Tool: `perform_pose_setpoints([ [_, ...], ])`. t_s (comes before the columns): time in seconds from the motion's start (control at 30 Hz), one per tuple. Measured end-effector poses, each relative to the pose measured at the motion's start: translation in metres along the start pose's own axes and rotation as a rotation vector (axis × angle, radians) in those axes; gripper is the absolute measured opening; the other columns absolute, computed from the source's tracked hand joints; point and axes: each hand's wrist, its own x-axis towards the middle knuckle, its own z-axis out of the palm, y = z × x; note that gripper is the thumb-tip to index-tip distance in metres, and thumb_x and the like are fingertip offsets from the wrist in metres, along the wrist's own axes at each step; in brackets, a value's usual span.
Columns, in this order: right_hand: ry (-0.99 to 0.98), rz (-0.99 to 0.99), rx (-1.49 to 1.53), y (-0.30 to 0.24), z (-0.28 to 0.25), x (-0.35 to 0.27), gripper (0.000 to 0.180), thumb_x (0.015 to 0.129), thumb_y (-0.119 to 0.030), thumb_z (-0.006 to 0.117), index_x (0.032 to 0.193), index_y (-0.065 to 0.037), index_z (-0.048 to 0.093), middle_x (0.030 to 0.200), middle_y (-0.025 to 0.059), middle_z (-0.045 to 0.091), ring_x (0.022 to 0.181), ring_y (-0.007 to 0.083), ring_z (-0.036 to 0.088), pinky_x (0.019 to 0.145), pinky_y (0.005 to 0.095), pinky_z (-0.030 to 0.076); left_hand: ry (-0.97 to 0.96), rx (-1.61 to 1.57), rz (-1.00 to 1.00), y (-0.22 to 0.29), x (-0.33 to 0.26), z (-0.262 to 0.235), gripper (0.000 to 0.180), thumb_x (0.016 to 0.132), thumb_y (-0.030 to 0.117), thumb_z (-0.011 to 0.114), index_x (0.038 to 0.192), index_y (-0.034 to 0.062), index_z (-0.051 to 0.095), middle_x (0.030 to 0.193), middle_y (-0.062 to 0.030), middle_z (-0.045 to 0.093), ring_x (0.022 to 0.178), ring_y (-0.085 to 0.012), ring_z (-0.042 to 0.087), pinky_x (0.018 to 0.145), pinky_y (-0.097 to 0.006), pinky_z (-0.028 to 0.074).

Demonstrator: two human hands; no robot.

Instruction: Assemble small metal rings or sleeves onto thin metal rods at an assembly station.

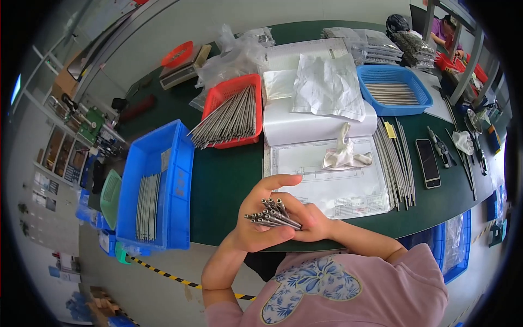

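A bundle of thin metal rods [271, 213] is held in front of my chest, its round ends pointing up and to the left. My left hand [251, 222] wraps around it, thumb along the near side and one finger raised clear above. Against the bundle's right end lies my right hand [318, 223], closed, its fingertips mostly hidden behind the left hand and the rods. Just beyond both hands is a drawing sheet [338, 188] on the green table, with a crumpled white glove [346, 155] on top.
A red basket [257, 109] heaped with rods stands beyond my hands. Left is a blue bin [182, 180] with more rods; far right, a blue basket [425, 106] of rods. Loose rods [400, 169], a phone [427, 163] and calipers [440, 147] lie right. A person [442, 30] sits at back right.
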Motion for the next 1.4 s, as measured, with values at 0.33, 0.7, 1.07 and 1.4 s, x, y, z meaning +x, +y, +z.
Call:
perform_pose_setpoints([
  [0.33,0.124,0.029,0.043,0.010,0.007,-0.004,0.017,0.072,-0.021,0.062,0.082,-0.008,0.060,0.076,0.0128,0.060,0.069,0.0326,0.058,0.059,0.0384,0.047,0.190,0.361,-0.088,-0.008,0.011,0.028,0.018,0.079,0.009,0.065,0.079,0.0022,0.048,0.074,-0.0124,0.056,0.064,-0.0141,0.056,0.060,-0.025,0.047],
  [0.7,0.047,0.058,0.171,0.011,0.006,0.000,0.016,0.075,-0.025,0.063,0.079,-0.009,0.059,0.073,0.0114,0.059,0.068,0.0315,0.058,0.059,0.0372,0.046,0.059,0.181,-0.169,0.006,0.009,0.020,0.027,0.080,0.008,0.058,0.103,-0.0030,0.051,0.080,-0.0050,0.050,0.074,-0.0093,0.049,0.066,-0.022,0.040],
  [1.07,-0.454,0.074,-0.151,-0.020,-0.058,0.011,0.039,0.075,-0.013,0.056,0.112,-0.003,0.047,0.109,0.0158,0.051,0.098,0.0322,0.052,0.080,0.0369,0.044,0.065,0.258,-0.156,0.019,0.000,0.005,0.018,0.081,0.005,0.060,0.094,-0.0052,0.053,0.089,-0.0230,0.062,0.087,-0.0311,0.062,0.079,-0.039,0.050],
  [1.4,0.069,0.068,-0.008,-0.069,-0.115,0.033,0.022,0.080,0.007,0.043,0.101,0.002,0.049,0.082,0.0120,0.061,0.076,0.0218,0.063,0.068,0.0309,0.049,0.175,0.413,-0.111,0.013,-0.004,0.019,0.014,0.082,0.003,0.059,0.094,-0.0025,0.057,0.087,-0.0143,0.065,0.083,-0.0176,0.063,0.072,-0.026,0.049],
])
